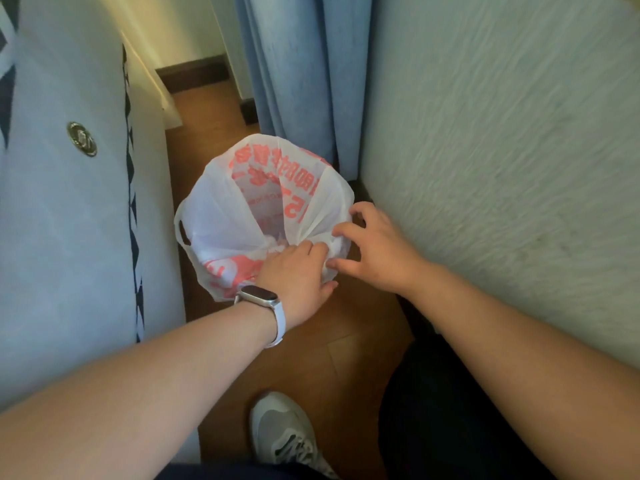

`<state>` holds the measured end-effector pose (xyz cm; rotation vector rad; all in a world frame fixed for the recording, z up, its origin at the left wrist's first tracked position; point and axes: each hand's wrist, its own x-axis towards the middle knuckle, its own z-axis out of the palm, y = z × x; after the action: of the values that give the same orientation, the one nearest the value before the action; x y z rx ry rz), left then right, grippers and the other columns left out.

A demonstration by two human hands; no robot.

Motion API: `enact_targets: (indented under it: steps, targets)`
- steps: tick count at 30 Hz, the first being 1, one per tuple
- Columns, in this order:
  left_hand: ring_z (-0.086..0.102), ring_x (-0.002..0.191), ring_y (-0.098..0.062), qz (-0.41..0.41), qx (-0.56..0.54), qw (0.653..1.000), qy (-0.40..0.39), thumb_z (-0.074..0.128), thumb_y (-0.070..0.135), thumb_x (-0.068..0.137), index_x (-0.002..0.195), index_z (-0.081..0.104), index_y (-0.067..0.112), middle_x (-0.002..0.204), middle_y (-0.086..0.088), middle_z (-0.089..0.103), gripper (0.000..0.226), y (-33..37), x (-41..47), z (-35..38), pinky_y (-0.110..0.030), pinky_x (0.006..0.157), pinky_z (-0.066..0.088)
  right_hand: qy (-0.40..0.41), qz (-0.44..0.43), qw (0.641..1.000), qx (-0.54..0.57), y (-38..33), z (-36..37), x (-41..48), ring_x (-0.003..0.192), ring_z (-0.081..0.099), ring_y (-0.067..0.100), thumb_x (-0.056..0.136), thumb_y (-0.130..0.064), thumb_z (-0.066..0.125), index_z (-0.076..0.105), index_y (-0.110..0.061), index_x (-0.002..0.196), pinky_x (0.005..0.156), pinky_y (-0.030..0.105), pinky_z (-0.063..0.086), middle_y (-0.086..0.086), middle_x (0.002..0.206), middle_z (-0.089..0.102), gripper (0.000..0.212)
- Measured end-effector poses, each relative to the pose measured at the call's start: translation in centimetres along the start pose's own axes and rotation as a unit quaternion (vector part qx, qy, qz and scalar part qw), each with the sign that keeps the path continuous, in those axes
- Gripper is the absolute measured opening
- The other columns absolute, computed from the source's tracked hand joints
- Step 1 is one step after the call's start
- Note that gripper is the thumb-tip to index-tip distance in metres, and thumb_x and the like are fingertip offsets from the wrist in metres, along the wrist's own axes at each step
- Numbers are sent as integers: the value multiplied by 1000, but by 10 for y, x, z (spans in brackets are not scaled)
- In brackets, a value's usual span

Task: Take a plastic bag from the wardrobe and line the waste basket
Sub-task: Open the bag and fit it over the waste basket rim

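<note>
**A:** Where's the bag?

**B:** Plastic bag (239,216) is centre frame, already spread over the waste basket. White film, red print. The basket itself is fully covered, so I can't point at its rim; only the round shape under the film shows. It stands on the wood floor (353,348), between the quilted bedding (69,220) at left and the textured wall (502,150) at right, with the blue curtain (294,64) just behind it.

**A:** Hands?

**B:** Left hand (298,271), the one with the watch (259,294), is pinched on gathered film at the near-right edge of the bag. Right hand (374,247) sits just beside it, fingers (341,230) curled onto the same bunch. It's touching, but I can't tell whether it's clenched or only pressing.

**A:** Handling?

**B:** My read: near weightless, limp, no stiffness. It slides easily and tears if yanked against an edge. It wrinkles into folds wherever it's held.

**A:** Where to hold?

**B:** At the hem and the handle loops. One loop (183,233) hangs free at the left edge. Don't pull mid-panel; that just drags the liner out of the basket.

**A:** Progress?

**B:** Looks late stage. Far side is draped over; the near-right slack is being bunched, probably to snug it.
</note>
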<state>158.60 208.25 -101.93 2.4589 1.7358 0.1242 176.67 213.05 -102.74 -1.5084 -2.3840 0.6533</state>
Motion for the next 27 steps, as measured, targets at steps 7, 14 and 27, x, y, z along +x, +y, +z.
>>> enact_targets:
  steps: [7, 14, 27]
  targets:
    - [60, 79, -35, 11, 43, 998, -33, 55, 20, 87, 97, 55, 16, 90, -8, 63, 11, -18, -3, -9, -34, 57, 28, 10, -6, 1000, -7, -5, 3, 1, 135, 31, 27, 77, -68, 56, 58, -31, 121, 110, 48, 38, 6, 147, 30, 58]
    - [60, 67, -37, 20, 59, 997, 43, 64, 3, 73, 84, 62, 9, 74, -12, 63, 13, -33, 9, -59, -37, 57, 37, 79, -4, 996, 51, -17, -8, 11, 138, 29, 34, 81, -54, 66, 63, -26, 116, 113, 50, 33, 13, 152, 30, 45]
    - [60, 81, -20, -7, -198, 978, 67, 53, 28, 79, 87, 63, 23, 81, 7, 64, 14, -40, 5, -144, -43, 73, 49, 257, -1, 939, 229, -80, -50, 21, 125, 48, 27, 81, -41, 59, 66, -12, 96, 107, 45, 38, 9, 130, 53, 33]
